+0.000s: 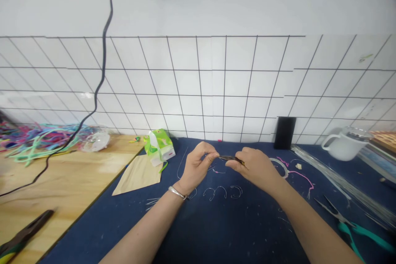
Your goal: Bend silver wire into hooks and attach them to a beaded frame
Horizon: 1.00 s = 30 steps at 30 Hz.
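My left hand [201, 160] is closed in a pinch, on what looks like a thin wire mostly hidden by the fingers. Its fingertips meet the jaw tips of dark pliers [229, 158]. Around the handles of these pliers my right hand [254, 168] is closed, holding them level above the dark blue mat [210, 227]. Under the hands lie several bent pieces of silvery wire [220, 189], curved into open loops. A metal bracelet [177, 192] circles the left wrist.
A green packet [159, 148] and beige pouch [139, 175] lie left. Teal-handled pliers [343, 220], a wire bundle [337, 177] and a white cup [346, 144] are right. More pliers [27, 231] rest on the wooden table [93, 173]. A black cable [103, 53] hangs down the wall.
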Each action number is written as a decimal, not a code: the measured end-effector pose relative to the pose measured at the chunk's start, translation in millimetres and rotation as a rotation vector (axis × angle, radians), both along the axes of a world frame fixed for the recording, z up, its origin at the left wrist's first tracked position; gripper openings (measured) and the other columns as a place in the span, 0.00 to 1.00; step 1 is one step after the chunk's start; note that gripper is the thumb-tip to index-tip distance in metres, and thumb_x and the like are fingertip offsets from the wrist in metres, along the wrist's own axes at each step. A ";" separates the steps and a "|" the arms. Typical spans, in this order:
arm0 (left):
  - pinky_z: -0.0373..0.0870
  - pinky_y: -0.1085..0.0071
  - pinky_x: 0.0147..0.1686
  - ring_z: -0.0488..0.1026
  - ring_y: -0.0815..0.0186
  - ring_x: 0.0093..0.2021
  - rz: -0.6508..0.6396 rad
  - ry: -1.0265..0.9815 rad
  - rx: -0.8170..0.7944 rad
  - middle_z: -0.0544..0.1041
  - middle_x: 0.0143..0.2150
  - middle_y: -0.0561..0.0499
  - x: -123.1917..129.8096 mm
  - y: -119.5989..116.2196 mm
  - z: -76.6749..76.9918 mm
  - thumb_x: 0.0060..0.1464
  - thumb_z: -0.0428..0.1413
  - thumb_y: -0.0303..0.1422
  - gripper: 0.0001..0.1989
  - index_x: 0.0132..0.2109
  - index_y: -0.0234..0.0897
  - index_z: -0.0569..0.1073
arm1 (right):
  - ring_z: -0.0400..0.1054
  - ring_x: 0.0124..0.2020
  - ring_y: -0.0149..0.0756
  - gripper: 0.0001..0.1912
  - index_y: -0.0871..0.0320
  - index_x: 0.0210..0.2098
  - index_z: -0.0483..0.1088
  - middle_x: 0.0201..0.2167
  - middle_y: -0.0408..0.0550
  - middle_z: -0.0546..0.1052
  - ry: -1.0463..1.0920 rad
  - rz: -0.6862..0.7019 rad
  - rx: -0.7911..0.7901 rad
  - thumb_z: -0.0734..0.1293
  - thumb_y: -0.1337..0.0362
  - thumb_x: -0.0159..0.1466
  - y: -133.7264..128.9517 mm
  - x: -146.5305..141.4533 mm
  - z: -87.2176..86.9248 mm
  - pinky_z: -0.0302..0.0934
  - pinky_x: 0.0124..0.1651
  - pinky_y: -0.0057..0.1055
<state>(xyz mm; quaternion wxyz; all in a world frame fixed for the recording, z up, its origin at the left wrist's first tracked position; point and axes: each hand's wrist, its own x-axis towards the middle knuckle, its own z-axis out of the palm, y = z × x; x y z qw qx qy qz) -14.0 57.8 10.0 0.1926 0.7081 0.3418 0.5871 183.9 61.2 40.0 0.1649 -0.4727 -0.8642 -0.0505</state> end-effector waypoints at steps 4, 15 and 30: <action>0.63 0.69 0.35 0.66 0.67 0.32 0.013 -0.017 -0.017 0.68 0.29 0.51 0.6 -0.7 -0.5 0.54 0.53 0.29 0.04 0.31 0.36 0.70 | 0.58 0.23 0.30 0.29 0.57 0.24 0.67 0.22 0.47 0.67 -0.011 -0.023 0.073 0.50 0.41 0.61 0.1 -1.0 -0.6 0.41 0.26 0.29; 0.63 0.70 0.34 0.65 0.67 0.31 0.023 -0.074 -0.029 0.68 0.29 0.51 2.1 -1.1 -1.2 0.54 0.53 0.28 0.04 0.31 0.36 0.70 | 0.59 0.25 0.31 0.28 0.58 0.24 0.66 0.22 0.46 0.67 0.017 -0.027 0.113 0.50 0.42 0.62 -2.0 -4.1 -0.8 0.45 0.29 0.28; 0.63 0.70 0.34 0.65 0.67 0.31 0.052 -0.085 -0.033 0.68 0.29 0.52 4.2 -2.3 0.0 0.54 0.53 0.30 0.04 0.31 0.36 0.69 | 0.56 0.23 0.29 0.29 0.58 0.23 0.66 0.21 0.45 0.66 0.028 -0.006 0.086 0.50 0.42 0.62 -1.4 -3.7 -1.8 0.41 0.27 0.28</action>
